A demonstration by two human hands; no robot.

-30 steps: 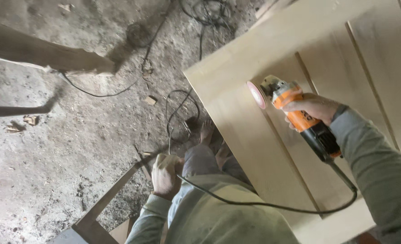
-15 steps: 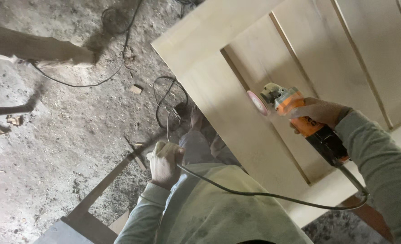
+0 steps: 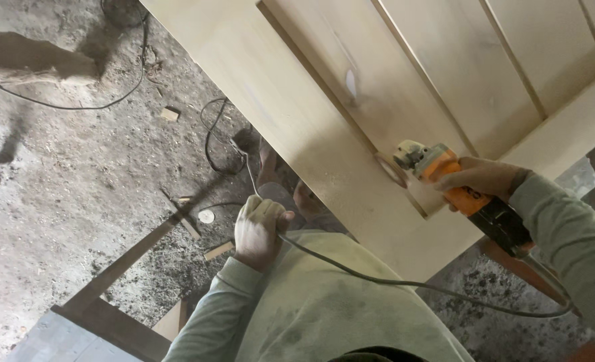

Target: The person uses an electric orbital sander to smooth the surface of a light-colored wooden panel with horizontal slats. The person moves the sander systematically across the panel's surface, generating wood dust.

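My right hand (image 3: 480, 177) stays wrapped around the orange grinder (image 3: 468, 194); its disc has slid down onto the door panel's (image 3: 297, 114) lower groove; left hand (image 3: 257, 228) fisted on the cord (image 3: 405, 285).

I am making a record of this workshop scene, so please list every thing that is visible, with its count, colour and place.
Angle grinder: one, orange and black, disc at a groove of the panel.
Wooden door panel: one, pale, upper right.
Power cord: one, dark, from grinder to left hand.
Loose cables: several, black, on the floor.
Wood offcuts: a few, pale, on the floor.
Dusty floor: grey, left.
Left hand: closed around the cord.
Right hand: grips the grinder.
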